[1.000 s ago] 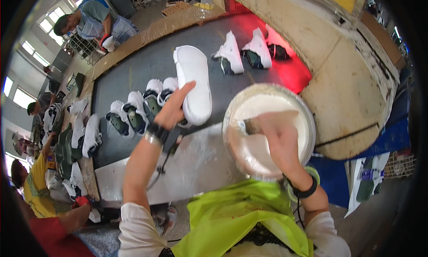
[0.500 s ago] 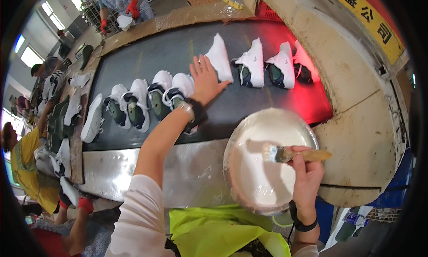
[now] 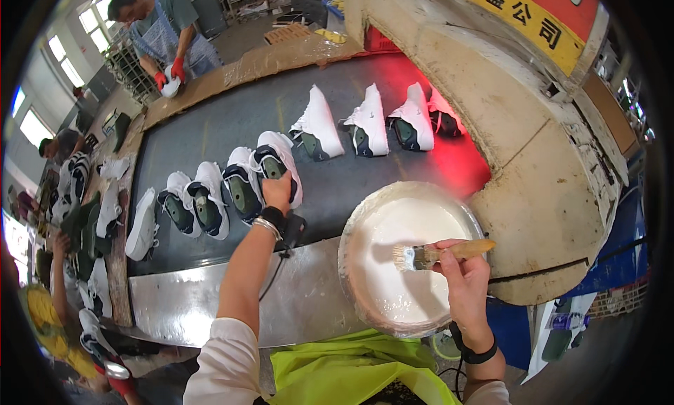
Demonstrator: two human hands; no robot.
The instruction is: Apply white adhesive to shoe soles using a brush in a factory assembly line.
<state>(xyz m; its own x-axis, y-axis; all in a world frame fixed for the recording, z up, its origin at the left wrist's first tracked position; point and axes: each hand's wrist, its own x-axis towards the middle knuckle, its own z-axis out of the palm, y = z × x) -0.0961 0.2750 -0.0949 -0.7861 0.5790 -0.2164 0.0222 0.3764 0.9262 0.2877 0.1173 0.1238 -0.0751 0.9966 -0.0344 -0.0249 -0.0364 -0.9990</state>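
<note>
On the dark conveyor belt [image 3: 232,124], shoes lie in a row. Your left hand [image 3: 277,191] closes over one white shoe [image 3: 279,162]. Beside the glue-filled bowl [image 3: 351,226], your right hand [image 3: 460,271] clamps a brush [image 3: 439,252] above it.

You had one view only, a wide fisheye worn on your head. It looked steeply down and forward over your forearms onto the grey conveyor belt [image 3: 232,134] and the bowl [image 3: 411,257], near enough that they filled the middle. Straight edges bent toward the dark rim.
</note>
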